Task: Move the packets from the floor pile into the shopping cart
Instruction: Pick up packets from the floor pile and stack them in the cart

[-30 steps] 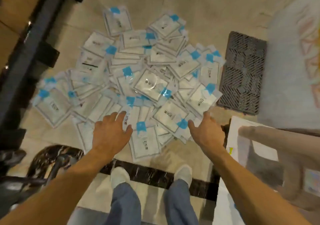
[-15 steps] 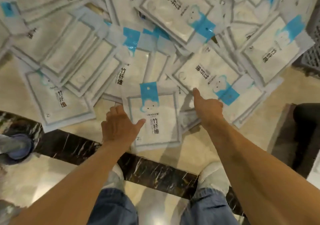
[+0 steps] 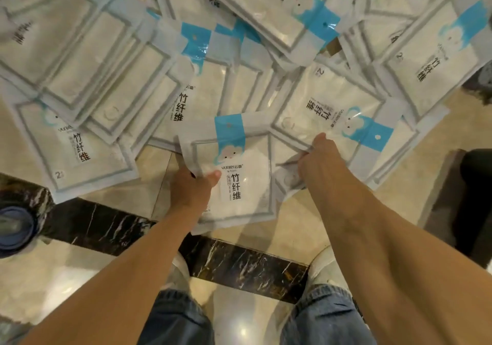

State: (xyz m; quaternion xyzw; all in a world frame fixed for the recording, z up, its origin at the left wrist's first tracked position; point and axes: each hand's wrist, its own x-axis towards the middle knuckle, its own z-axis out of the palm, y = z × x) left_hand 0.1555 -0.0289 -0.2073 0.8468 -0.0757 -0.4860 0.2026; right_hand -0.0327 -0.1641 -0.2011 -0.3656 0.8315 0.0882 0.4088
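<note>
My left hand [image 3: 193, 187] grips the nearest packet [image 3: 234, 174], long axis pointing away; my right hand [image 3: 318, 158] pinches the neighbouring packet [image 3: 332, 115] beside it.

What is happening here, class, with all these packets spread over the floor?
A person is bending over a pile of white and blue packets on the floor. The left hand grips the near edge of one front packet, thumb on top, lifting it from the pile. The right hand pinches the corner of a neighbouring packet. No shopping cart is in view, so neither packet has reached it yet.
</note>
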